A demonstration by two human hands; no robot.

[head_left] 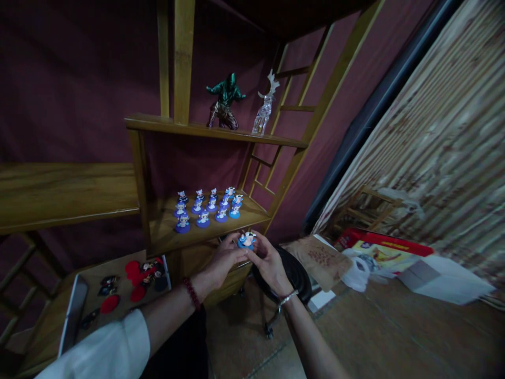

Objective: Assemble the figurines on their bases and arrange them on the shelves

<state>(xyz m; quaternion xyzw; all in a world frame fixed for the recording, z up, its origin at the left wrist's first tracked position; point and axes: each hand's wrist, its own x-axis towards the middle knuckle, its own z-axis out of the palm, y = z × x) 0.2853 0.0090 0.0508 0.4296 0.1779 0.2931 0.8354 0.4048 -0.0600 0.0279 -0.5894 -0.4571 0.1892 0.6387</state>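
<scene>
Between my fingertips is a small figurine [246,241] on a blue base, with a white and light blue body. My left hand [226,257] closes on it from the left, and my right hand [269,262] grips it from the right. Both hands are just in front of a wooden shelf [161,239]. On that shelf stand several small figurines [203,217] in rows, upright on purple bases. At the right end of the group, one figurine [235,207] has a lighter blue base.
Above, a green-and-brown crouching figure [226,102] and a clear deer ornament [265,108] stand on the upper shelf. Lower left lies a shallow box [92,287] with red and black pieces. Floor right holds a black round seat [298,273], plastic bag [357,273] and white box [445,279].
</scene>
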